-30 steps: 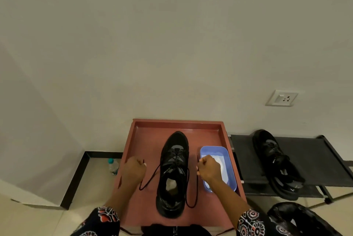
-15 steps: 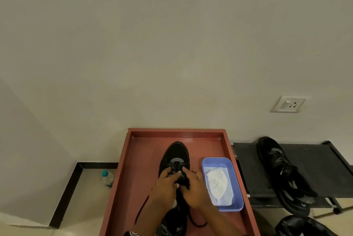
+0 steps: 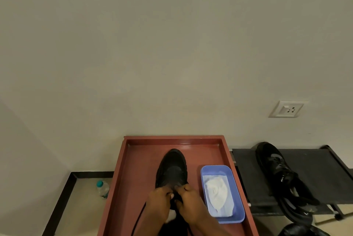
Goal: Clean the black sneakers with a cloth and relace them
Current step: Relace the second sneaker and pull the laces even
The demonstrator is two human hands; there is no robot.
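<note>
Filling the upper two thirds of the frame is a plain pale wall (image 3: 172,44), with a white socket plate (image 3: 287,109) at the right. Below it, in the lower middle, a red-brown tray (image 3: 133,178) runs from the wall's foot to the bottom edge. To its right a dark low rack (image 3: 248,178) carries the second black sneaker (image 3: 271,161), lying toe toward the wall, with laces trailing off toward the lower right corner.

On the tray, near its centre, stands the black sneaker (image 3: 172,168), toe pointing up the frame. Just right of it, apart from it, a blue tub (image 3: 238,197) holds a crumpled white cloth (image 3: 216,193).

Both hands meet over the sneaker's lace area in the lower middle. The left hand (image 3: 158,202) has its fingers curled, thumb and fingertips pinching at the black lace (image 3: 138,216), a strand of which runs down along the tray toward the bottom edge. The right hand (image 3: 189,202) is likewise curled, fingertips pressed in at the same spot and touching the left; exactly what it pinches is too dark to tell.

On the beige floor at lower left, beside the tray, stands a small clear bottle (image 3: 103,189) with a teal cap.
</note>
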